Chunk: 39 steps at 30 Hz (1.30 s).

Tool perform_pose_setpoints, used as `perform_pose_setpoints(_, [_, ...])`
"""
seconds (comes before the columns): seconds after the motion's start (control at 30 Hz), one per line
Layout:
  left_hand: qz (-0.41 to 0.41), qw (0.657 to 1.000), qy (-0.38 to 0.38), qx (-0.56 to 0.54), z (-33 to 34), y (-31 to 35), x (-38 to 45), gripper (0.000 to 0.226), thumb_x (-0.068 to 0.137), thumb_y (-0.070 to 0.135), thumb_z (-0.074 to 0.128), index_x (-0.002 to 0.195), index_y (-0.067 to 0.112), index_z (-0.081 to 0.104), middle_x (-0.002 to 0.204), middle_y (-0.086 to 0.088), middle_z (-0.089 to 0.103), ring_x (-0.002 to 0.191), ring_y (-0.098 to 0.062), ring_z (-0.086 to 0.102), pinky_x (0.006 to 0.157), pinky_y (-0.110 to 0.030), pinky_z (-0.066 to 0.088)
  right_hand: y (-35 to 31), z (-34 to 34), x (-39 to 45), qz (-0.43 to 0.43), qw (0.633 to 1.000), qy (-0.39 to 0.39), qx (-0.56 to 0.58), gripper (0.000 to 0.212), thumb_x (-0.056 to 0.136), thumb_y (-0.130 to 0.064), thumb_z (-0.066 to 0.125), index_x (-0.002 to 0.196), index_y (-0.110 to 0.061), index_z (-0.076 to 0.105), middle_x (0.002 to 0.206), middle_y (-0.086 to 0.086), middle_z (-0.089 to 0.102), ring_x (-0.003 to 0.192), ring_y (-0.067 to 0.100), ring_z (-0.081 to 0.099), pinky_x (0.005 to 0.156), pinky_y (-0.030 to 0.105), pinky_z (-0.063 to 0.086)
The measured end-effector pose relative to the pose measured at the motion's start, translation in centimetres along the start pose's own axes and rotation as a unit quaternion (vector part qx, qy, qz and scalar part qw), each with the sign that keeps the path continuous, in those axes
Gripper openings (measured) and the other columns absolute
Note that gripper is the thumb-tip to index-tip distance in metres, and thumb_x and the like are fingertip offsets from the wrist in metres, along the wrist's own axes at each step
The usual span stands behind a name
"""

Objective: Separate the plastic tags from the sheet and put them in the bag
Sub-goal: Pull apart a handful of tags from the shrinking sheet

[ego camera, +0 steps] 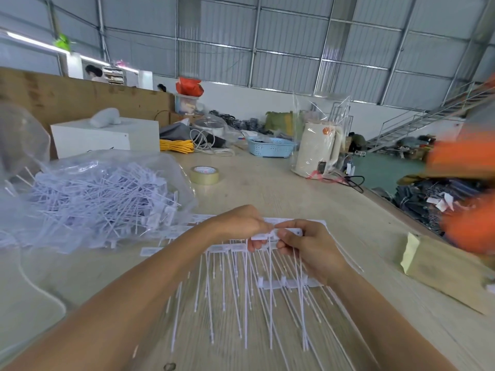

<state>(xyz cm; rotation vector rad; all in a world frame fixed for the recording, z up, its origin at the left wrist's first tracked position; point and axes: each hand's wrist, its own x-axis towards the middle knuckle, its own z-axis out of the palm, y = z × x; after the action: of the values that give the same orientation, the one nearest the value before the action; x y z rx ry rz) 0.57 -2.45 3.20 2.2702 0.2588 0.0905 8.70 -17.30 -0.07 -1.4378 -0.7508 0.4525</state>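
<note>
Bag [107, 167] at left holds many tags; both hands, left [238, 223] and right [308, 250], pinch the centre sheet [241, 249], many tags unseparated.

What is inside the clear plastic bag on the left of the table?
The bag holds a heap of loose white plastic tags, some poking out of its opening. Whatever lies beneath the heap is covered.

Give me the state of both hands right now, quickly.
Left hand: pinching the sheet of plastic tags at its top strip.
Right hand: fingers curled round the same sheet.
</note>
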Motion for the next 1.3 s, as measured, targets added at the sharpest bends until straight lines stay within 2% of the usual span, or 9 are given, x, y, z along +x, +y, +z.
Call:
perform_pose_setpoints(0.23, [0.037, 0.998, 0.033, 0.049, 0.4, 0.3, -0.3, 0.044, 0.096, 0.025, 0.053, 0.054, 0.013, 0.048, 0.051, 0.0, 0.047, 0.04, -0.004, 0.04, 0.053, -0.023, 0.033, 0.4, -0.3, 0.0, 0.008, 0.998, -0.007, -0.055, 0.01, 0.087, -0.008, 0.064, 0.078, -0.005, 0.066, 0.052, 0.007, 0.057, 0.045, 0.014, 0.053, 0.044, 0.021, 0.042])
perform_pose_setpoints(0.33, [0.03, 0.999, 0.04, 0.015, 0.6, 0.3, -0.1, 0.046, 0.095, 0.022, 0.054, 0.051, 0.013, 0.045, 0.044, 0.003, 0.042, 0.034, -0.002, 0.035, 0.051, -0.023, 0.03, 0.3, -0.3, -0.1, -0.017, 0.996, 0.001, -0.085, 0.012, 0.088, -0.008, 0.063, 0.076, -0.006, 0.066, 0.047, 0.005, 0.055, 0.039, 0.015, 0.049, 0.042, 0.021, 0.04])
perform_pose_setpoints(0.5, [0.001, 0.995, 0.032, -0.09, 0.5, 0.0, 0.3, 0.045, 0.092, 0.014, 0.058, 0.05, 0.015, 0.042, 0.042, 0.005, 0.037, 0.043, -0.01, 0.035, 0.055, -0.026, 0.029, -0.1, 0.0, -0.3, -0.056, 0.995, 0.007, -0.086, 0.012, 0.087, -0.004, 0.062, 0.076, -0.003, 0.065, 0.046, 0.005, 0.054, 0.036, 0.015, 0.049, 0.04, 0.02, 0.041])
perform_pose_setpoints(0.67, [-0.039, 0.981, -0.029, -0.188, 0.1, -0.5, 0.4, 0.055, 0.093, 0.01, 0.052, 0.038, 0.02, 0.049, 0.043, 0.004, 0.03, 0.038, -0.008, 0.023, 0.047, -0.023, 0.019, -0.4, 0.4, -0.5, -0.112, 0.977, 0.024, -0.182, 0.015, 0.087, 0.0, 0.062, 0.073, -0.007, 0.064, 0.042, -0.003, 0.054, 0.034, 0.012, 0.051, 0.039, 0.023, 0.045])
perform_pose_setpoints(0.93, [-0.058, 0.961, -0.088, -0.256, -0.2, -0.3, 0.5, 0.035, 0.093, 0.007, 0.043, 0.058, 0.01, 0.047, 0.045, 0.005, 0.026, 0.036, -0.005, 0.019, 0.036, -0.016, 0.019, -0.8, 0.1, -0.3, -0.101, 0.985, 0.021, -0.136, 0.017, 0.086, 0.0, 0.063, 0.07, -0.007, 0.066, 0.045, 0.005, 0.055, 0.039, 0.015, 0.049, 0.039, 0.022, 0.041])
perform_pose_setpoints(1.0, [-0.033, 0.963, -0.117, -0.242, -0.5, -0.1, 0.0, 0.042, 0.093, 0.007, 0.045, 0.052, 0.012, 0.054, 0.043, 0.005, 0.028, 0.035, -0.005, 0.02, 0.039, -0.017, 0.017, -0.9, -0.6, 0.1, -0.075, 0.982, 0.085, -0.154, 0.018, 0.085, -0.002, 0.063, 0.068, -0.007, 0.064, 0.047, 0.005, 0.054, 0.038, 0.012, 0.047, 0.037, 0.021, 0.039])
perform_pose_setpoints(1.1, [-0.002, 0.98, -0.089, -0.178, -0.8, 0.7, -0.4, 0.051, 0.091, 0.012, 0.054, 0.041, 0.018, 0.059, 0.042, 0.004, 0.038, 0.037, -0.007, 0.03, 0.044, -0.019, 0.023, -1.7, -4.0, 0.6, 0.009, 0.978, 0.204, 0.03, 0.018, 0.089, 0.0, 0.056, 0.072, -0.003, 0.058, 0.057, 0.007, 0.047, 0.04, 0.008, 0.041, 0.033, 0.015, 0.032])
perform_pose_setpoints(1.2, [0.023, 0.994, -0.037, -0.095, -0.4, 1.5, -0.3, 0.04, 0.091, 0.017, 0.057, 0.052, 0.017, 0.066, 0.044, 0.004, 0.053, 0.041, -0.008, 0.044, 0.044, -0.019, 0.034, -2.9, -5.7, 0.5, 0.082, 0.944, 0.114, 0.299, 0.021, 0.095, -0.001, 0.041, 0.076, -0.004, 0.049, 0.059, 0.003, 0.041, 0.036, 0.002, 0.039, 0.029, 0.008, 0.029])
perform_pose_setpoints(1.3, [0.017, 0.999, -0.026, -0.035, 0.5, 1.5, -0.1, 0.036, 0.091, 0.013, 0.049, 0.06, 0.011, 0.066, 0.045, 0.004, 0.054, 0.043, -0.009, 0.044, 0.044, -0.017, 0.036, -3.0, -3.7, 0.3, 0.112, 0.961, 0.024, 0.251, 0.017, 0.093, 0.001, 0.042, 0.079, -0.003, 0.051, 0.061, 0.005, 0.048, 0.041, 0.005, 0.047, 0.031, 0.01, 0.035])
